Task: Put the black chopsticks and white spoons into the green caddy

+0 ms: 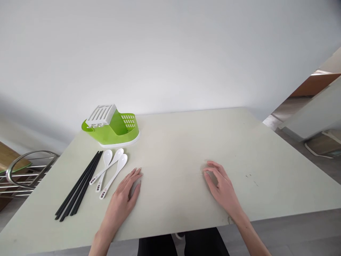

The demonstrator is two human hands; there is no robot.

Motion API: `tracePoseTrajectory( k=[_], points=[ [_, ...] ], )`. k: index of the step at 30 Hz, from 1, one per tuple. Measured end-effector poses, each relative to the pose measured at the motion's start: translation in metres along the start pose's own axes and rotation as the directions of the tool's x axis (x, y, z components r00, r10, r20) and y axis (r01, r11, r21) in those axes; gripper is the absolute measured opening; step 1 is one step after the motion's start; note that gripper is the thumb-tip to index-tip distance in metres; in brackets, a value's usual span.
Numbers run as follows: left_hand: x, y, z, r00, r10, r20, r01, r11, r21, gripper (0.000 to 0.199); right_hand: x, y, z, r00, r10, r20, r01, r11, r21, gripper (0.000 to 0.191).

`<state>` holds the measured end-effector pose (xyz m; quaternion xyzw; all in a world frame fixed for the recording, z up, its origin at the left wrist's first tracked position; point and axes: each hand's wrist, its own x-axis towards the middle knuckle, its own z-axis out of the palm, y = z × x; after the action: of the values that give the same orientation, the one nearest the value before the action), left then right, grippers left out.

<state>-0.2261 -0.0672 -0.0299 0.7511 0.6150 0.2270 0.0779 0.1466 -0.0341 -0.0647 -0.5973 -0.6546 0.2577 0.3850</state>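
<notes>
My left hand (125, 192) rests palm down on the pale table (173, 153), fingers stretched out, holding nothing. Just to its left lie three white spoons (114, 176), their bowls pointing away from me and two of them crossed. Farther left is a bundle of black chopsticks (81, 185), laid at a slant. My right hand (220, 185) rests on the table's right half, its fingers loosely curved and apart, with nothing in it. Behind the spoons stands a green utensil holder (114, 131) with a white slotted top and a white base.
A white wall (170, 57) rises behind the table's far edge. A metal rack (23, 174) stands on the floor off the left side. Beyond the right edge are a pale panel (314, 110) and a stool-like object (323, 144).
</notes>
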Motion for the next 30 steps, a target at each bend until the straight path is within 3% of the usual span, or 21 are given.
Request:
tracePoseTrajectory(
  k=[10,17,21,25,27,30],
  points=[
    [-0.001,0.004,-0.002,1.000,0.026,0.003,-0.026,0.999,0.030,0.036,-0.001,-0.002,-0.001,1.000,0.000,-0.004,-0.001,1.000,-0.019,0.032],
    [-0.010,0.006,-0.004,0.989,0.081,-0.122,-0.062,0.986,0.153,0.044,-0.001,-0.001,-0.003,1.000,-0.014,-0.007,0.014,1.000,-0.020,0.035],
    [-0.016,0.002,-0.023,0.957,-0.014,-0.289,0.070,0.981,0.182,0.045,-0.002,0.002,-0.002,1.000,-0.012,0.006,0.012,0.999,-0.039,0.035],
    [-0.014,-0.021,-0.055,0.839,-0.211,-0.502,0.302,0.947,0.108,0.053,-0.002,0.005,0.000,1.000,-0.011,0.020,0.012,0.999,-0.046,0.033],
    [-0.009,-0.042,-0.071,0.815,-0.270,-0.512,0.365,0.926,0.093,0.059,-0.003,0.007,0.000,1.000,-0.010,0.025,0.011,0.999,-0.047,0.032],
    [-0.002,-0.075,-0.092,0.848,-0.347,-0.400,0.435,0.887,0.153,0.064,-0.003,0.008,0.001,0.999,-0.005,0.034,0.006,0.999,-0.049,0.031]
  ],
)
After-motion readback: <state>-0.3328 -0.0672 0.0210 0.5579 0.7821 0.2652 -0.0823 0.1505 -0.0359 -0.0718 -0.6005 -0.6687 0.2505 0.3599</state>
